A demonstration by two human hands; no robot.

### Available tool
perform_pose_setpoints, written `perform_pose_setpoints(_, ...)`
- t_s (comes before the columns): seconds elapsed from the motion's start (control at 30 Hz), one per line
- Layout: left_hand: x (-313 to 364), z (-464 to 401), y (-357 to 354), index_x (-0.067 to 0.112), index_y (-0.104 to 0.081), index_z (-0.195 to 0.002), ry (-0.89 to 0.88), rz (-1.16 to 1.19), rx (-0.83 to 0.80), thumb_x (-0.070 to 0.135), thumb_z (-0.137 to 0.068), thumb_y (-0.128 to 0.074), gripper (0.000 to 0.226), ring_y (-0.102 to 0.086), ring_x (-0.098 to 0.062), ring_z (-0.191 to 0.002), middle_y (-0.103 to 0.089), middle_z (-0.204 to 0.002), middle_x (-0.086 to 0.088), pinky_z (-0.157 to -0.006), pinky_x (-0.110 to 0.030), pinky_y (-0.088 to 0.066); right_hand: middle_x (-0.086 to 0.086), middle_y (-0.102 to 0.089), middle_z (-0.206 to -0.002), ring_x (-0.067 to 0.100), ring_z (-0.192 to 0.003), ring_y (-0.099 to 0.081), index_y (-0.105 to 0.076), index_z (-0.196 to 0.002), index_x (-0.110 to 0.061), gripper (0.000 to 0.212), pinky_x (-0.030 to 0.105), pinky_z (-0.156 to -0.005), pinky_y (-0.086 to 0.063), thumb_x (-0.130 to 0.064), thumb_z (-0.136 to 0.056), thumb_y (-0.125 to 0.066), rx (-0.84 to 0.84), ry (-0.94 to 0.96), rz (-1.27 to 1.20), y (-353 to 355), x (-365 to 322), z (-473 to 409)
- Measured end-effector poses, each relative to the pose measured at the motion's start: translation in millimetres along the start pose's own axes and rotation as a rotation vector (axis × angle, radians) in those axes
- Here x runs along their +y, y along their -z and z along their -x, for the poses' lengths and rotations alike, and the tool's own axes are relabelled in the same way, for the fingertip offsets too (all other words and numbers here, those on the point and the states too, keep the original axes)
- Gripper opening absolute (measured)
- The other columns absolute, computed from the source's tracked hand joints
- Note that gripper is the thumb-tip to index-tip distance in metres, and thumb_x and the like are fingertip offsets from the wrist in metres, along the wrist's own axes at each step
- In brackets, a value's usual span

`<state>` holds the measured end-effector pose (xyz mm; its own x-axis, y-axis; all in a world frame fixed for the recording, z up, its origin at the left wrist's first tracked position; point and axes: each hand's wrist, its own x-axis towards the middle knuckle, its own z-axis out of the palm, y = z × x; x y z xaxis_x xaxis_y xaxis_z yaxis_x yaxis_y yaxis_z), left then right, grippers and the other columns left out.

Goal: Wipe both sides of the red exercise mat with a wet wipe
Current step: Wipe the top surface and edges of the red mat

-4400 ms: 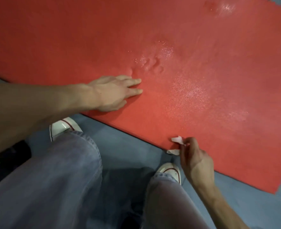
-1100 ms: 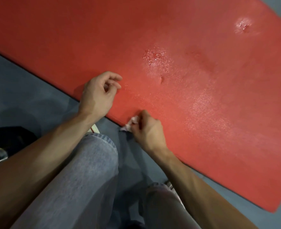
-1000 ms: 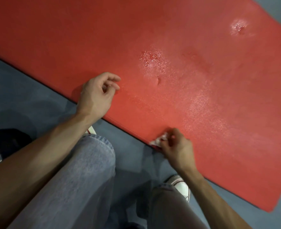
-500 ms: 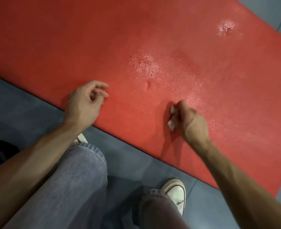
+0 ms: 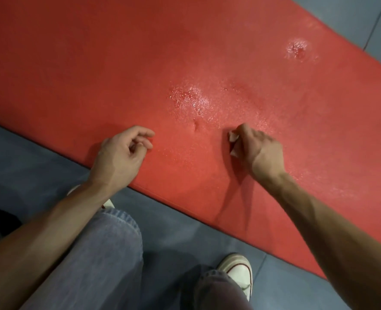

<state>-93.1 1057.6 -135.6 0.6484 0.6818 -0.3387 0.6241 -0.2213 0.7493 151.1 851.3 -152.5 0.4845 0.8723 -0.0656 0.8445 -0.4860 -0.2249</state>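
The red exercise mat (image 5: 140, 63) is lying flat on a grey floor (image 5: 39, 157), running diagonally across the view w/ its near edge slanting from mid-left down to lower right. The right hand (image 5: 260, 148) is sitting on the mat, well inside the near edge, fingers curled tight round a small white wet wipe (image 5: 233, 142); only a crumpled bit of the wipe is poking out on the thumb side, touching the mat surface. The left hand (image 5: 120, 155) is hovering or resting at the mat's near edge, can't tell which; its fingers are loosely curled w/ thumb and forefinger tips near each other, holding nothing. Wet shiny patches (image 5: 189, 99) are glistening on the mat just beyond and between the two hands, and another small wet spot (image 5: 297, 49) is showing further off toward the upper right. A small dent (image 5: 195, 125) is sitting in the mat btwn the hands. Both forearms are reaching in from the bottom corners. Below, grey jeans (image 5: 100, 253) are covering the person's legs, and a white sneaker (image 5: 238, 274) is planted on the floor near the mat's edge; another sneaker is peeking out under the left forearm.
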Motion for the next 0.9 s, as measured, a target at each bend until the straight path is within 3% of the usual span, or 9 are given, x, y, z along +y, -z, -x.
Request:
perform_pose_setpoints(0.07,1.5,-3.2,0.2,0.035,-0.069,-0.106,-0.003,-0.001,-0.011,0.008,-0.091,-0.054,0.035,-0.069,-0.003,-0.080,-0.072,-0.090,0.021,-0.080,-0.030,-0.055,0.002,-0.063,-0.078,0.027,-0.063,-0.059,-0.053,-0.101,-0.016,0.015,0.033,-0.054,-0.045,-0.029,-0.096,-0.046,0.028,-0.058,-0.071,-3.6,-7.3,-3.1)
perform_pose_setpoints(0.17,4.4,-12.0,1.9,0.035,-0.069,-0.107,-0.043,-0.030,-0.050,0.007,-0.092,-0.055,0.035,-0.069,-0.002,-0.082,-0.071,-0.091,0.022,-0.079,-0.025,-0.053,-0.002,-0.062,-0.091,0.022,-0.076,-0.061,-0.056,-0.110,-0.021,0.011,0.037,-0.068,-0.050,-0.020,-0.099,-0.054,-0.109,0.226,-0.176,-13.6,-45.1,39.3)
perform_pose_setpoints(0.27,7.1,-20.5,4.0,0.035,-0.069,-0.105,-0.067,-0.051,-0.057,0.004,-0.091,-0.057,0.036,-0.067,0.002,-0.083,-0.071,-0.091,0.023,-0.078,-0.014,-0.048,-0.003,-0.056,-0.083,0.023,-0.071,-0.056,-0.052,-0.104,-0.023,0.004,0.037,-0.066,-0.043,-0.026,-0.106,-0.050,-0.118,0.467,-0.024,-16.6,-53.9,57.4)
perform_pose_setpoints(0.37,10.0,-37.4,5.9,0.032,-0.070,-0.106,-0.070,-0.051,-0.030,0.004,-0.090,-0.058,0.035,-0.067,0.000,-0.084,-0.072,-0.091,0.021,-0.080,-0.017,-0.048,-0.001,-0.057,-0.077,0.025,-0.069,-0.057,-0.048,-0.098,-0.022,0.011,0.037,-0.065,-0.041,-0.031,-0.104,-0.045,-0.057,0.446,0.063,-6.3,-24.2,12.0)
perform_pose_setpoints(0.5,16.9,-57.4,5.4,0.033,-0.070,-0.108,-0.103,-0.046,-0.021,0.003,-0.091,-0.058,0.037,-0.067,0.000,-0.085,-0.073,-0.090,0.018,-0.082,-0.021,-0.049,0.003,-0.060,-0.081,0.030,-0.067,-0.059,-0.049,-0.100,-0.018,0.013,0.037,-0.062,-0.039,-0.030,-0.096,-0.045,-0.019,0.234,0.127,9.2,10.3,-49.5)
perform_pose_setpoints(0.67,23.6,-77.2,-0.7,0.033,-0.070,-0.110,-0.173,-0.079,-0.069,0.010,-0.093,-0.056,0.032,-0.066,0.000,-0.090,-0.072,-0.092,0.020,-0.083,-0.020,-0.047,-0.004,-0.057,-0.090,0.025,-0.075,-0.055,-0.051,-0.108,-0.026,0.015,0.039,-0.069,-0.037,-0.036,-0.101,-0.044,-0.095,0.176,0.093,2.5,-8.7,-21.8)
perform_pose_setpoints(0.77,27.5,-89.0,-6.3,0.031,-0.069,-0.110,-0.281,-0.165,-0.108,0.017,-0.089,-0.052,0.031,-0.060,-0.002,-0.091,-0.068,-0.092,0.019,-0.087,-0.020,-0.044,-0.005,-0.059,-0.089,0.025,-0.077,-0.055,-0.054,-0.108,-0.024,0.013,0.040,-0.071,-0.035,-0.034,-0.101,-0.048,-0.024,0.047,0.067,-3.3,-0.7,-27.3)
perform_pose_setpoints(0.9,36.6,-112.0,-10.4,0.023,-0.069,-0.116,-0.454,-0.324,-0.122,0.019,-0.093,-0.051,0.030,-0.056,-0.017,-0.100,-0.066,-0.105,0.012,-0.097,-0.033,-0.043,-0.007,-0.057,-0.085,0.021,-0.077,-0.051,-0.055,-0.114,-0.025,0.011,0.036,-0.071,-0.040,-0.025,-0.103,-0.052,-0.090,0.396,0.008,-12.4,-8.2,0.0)
